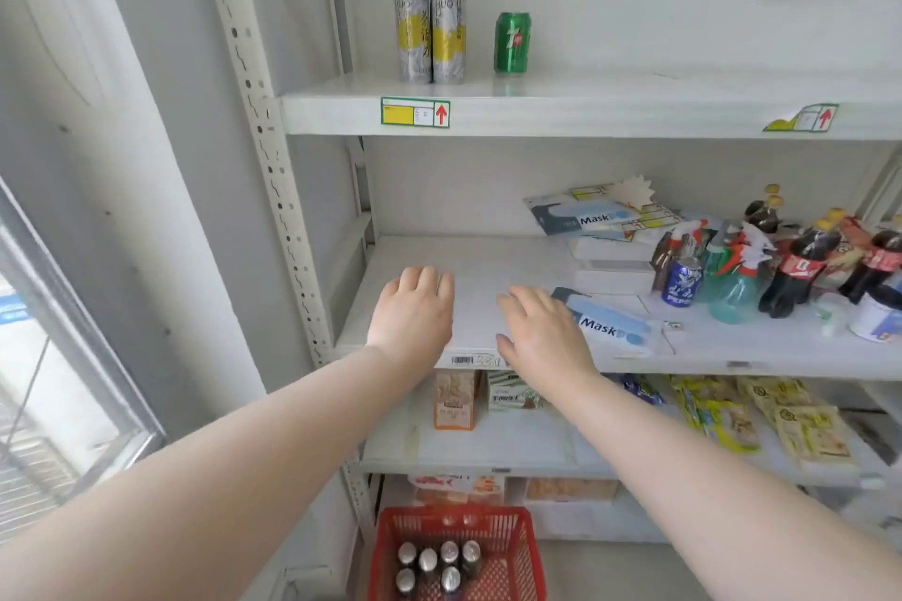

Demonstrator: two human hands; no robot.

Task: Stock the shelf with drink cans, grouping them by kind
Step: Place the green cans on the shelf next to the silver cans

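Left grip (pixel 415 312) and right grip (pixel 542 332) spread, empty; we'd fetch cans (pixel 427 560) at 6 o'clock, shelving like beside like.

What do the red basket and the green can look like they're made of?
The red basket: likely moulded plastic, matte, judging by its perforated lattice walls. The green can: probably aluminium, glossy printed finish with light reflections along its side.

Just right of the fingers (pixel 524 303) of the right hand (pixel 542 332), a packet (pixel 610 326) read "Mask"; farther right, a blue can (pixel 682 282) read "Pepsi"; high above, a green can (pixel 512 43) read "7up".
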